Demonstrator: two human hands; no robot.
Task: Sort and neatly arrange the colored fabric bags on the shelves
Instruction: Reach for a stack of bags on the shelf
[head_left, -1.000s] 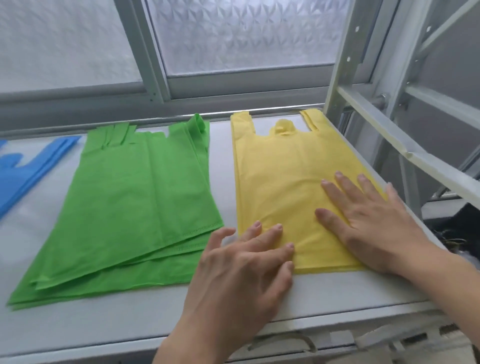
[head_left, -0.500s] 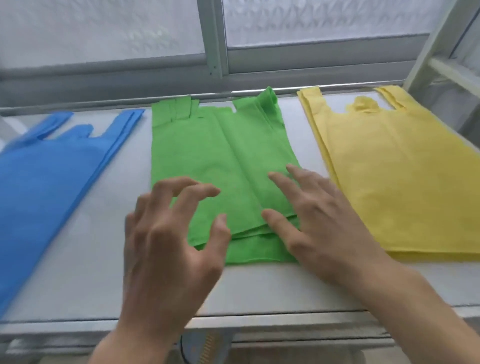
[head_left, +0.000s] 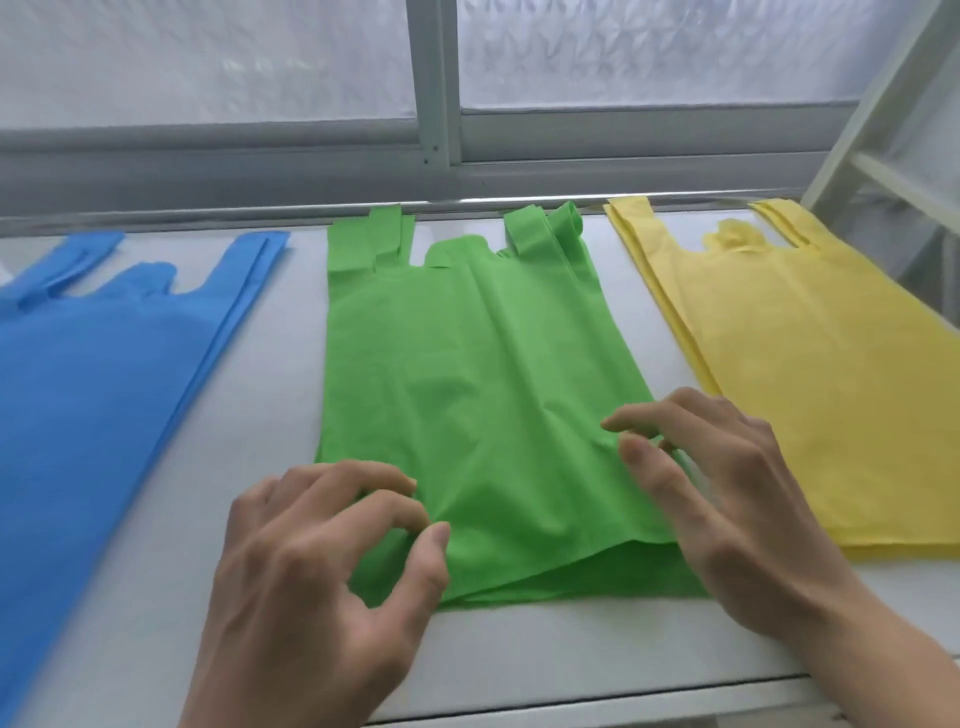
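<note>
Three flat stacks of fabric bags lie side by side on the white shelf (head_left: 280, 374), handles toward the window: blue bags (head_left: 88, 395) on the left, green bags (head_left: 467, 395) in the middle, yellow bags (head_left: 810, 364) on the right. My left hand (head_left: 311, 582) arches over the green stack's near left corner, with curled fingertips and thumb pinching the fabric. At the stack's right edge my right hand (head_left: 727, 499) pinches the top green fabric between thumb and forefinger. The fabric wrinkles between my hands. The green layers fan out slightly along the near edge.
A frosted window with a grey frame (head_left: 436, 130) runs behind the shelf. A white metal rack post (head_left: 878, 114) rises at the far right, beside the yellow stack. The shelf's front edge (head_left: 623, 701) is just below my hands.
My view and both hands moved left from the yellow stack to the green one. The hands, spread above it half a second ago, now curl onto its near corners.
</note>
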